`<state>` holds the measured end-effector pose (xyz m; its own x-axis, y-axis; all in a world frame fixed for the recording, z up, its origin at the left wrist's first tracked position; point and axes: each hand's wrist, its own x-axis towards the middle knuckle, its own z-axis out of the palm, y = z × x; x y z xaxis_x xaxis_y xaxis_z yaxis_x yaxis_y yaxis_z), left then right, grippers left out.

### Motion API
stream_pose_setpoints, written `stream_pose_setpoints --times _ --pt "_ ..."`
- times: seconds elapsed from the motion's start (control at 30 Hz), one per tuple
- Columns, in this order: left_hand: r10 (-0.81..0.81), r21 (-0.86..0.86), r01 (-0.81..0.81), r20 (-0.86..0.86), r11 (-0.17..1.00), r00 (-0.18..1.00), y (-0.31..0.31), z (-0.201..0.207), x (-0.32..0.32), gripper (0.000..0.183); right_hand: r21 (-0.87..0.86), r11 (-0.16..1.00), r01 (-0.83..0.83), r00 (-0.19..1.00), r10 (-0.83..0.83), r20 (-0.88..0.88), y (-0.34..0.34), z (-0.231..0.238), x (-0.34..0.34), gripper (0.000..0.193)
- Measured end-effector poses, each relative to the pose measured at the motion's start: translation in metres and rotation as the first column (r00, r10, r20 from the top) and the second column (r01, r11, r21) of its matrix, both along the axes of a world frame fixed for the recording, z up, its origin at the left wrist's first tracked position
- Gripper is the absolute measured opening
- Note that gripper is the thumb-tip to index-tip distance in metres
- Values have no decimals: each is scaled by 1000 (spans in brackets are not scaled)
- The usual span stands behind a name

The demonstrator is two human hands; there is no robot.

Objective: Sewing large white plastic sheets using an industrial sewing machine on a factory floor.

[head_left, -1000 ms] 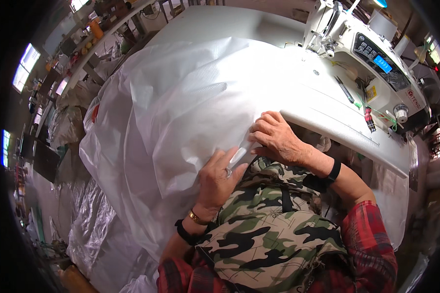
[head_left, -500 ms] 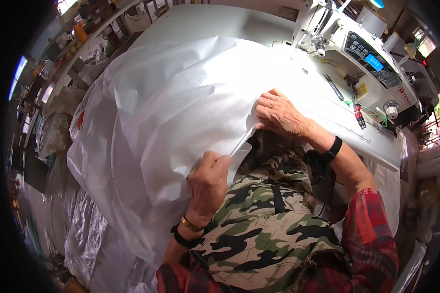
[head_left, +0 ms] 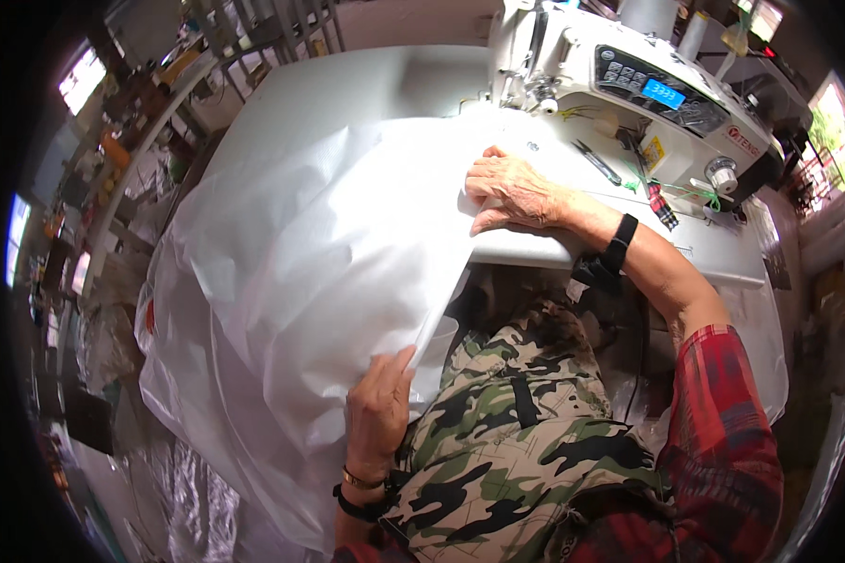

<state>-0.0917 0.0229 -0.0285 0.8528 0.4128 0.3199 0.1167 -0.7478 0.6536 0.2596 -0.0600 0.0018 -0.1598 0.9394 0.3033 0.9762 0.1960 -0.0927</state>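
A large white woven plastic sheet (head_left: 282,272) spreads over the left of the sewing table and hangs off its near edge beside my lap. Close below the sewing machine (head_left: 573,70), my right hand (head_left: 516,192) has curled fingers and thumb closed on the sheet's right edge, at the table's front. Lower down and nearer to me, my left hand (head_left: 380,408) holds the same edge, thumb and fingers together. Between the two hands that edge runs taut in a folded line. Under the bright lamp glare, the fabric near the needle is washed out.
Tweezers (head_left: 596,162) and a red-handled tool (head_left: 662,205) lie on the table (head_left: 376,84) right of my right hand. Green thread trails beside them. Thread cones (head_left: 693,36) stand behind the machine. Cluttered shelves (head_left: 150,122) line the left side, with crumpled clear plastic (head_left: 197,488) below.
My hands have moved apart: the right up and slightly left toward the machine, the left down toward my lap. The sheet's edge is stretched longer between them. My view has shifted right.
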Motion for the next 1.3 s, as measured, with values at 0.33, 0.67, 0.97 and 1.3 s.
stream_pose_setpoints --times 0.33,0.67,0.97,1.3 --pt "-321 -74 323 42 943 946 -33 13 32 18 209 941 265 964 -253 -84 -10 -9 38 42" --pt "-411 167 407 -11 898 912 -35 12 57 5 81 815 574 811 -551 -198 -34 -12 -4 42" --pt "-446 286 424 10 859 895 -21 28 125 16 108 795 597 787 -555 -270 -36 -23 0 41" --pt "-311 473 332 -124 816 942 5 40 207 12 -103 838 536 786 -540 -301 -38 -11 1 44"
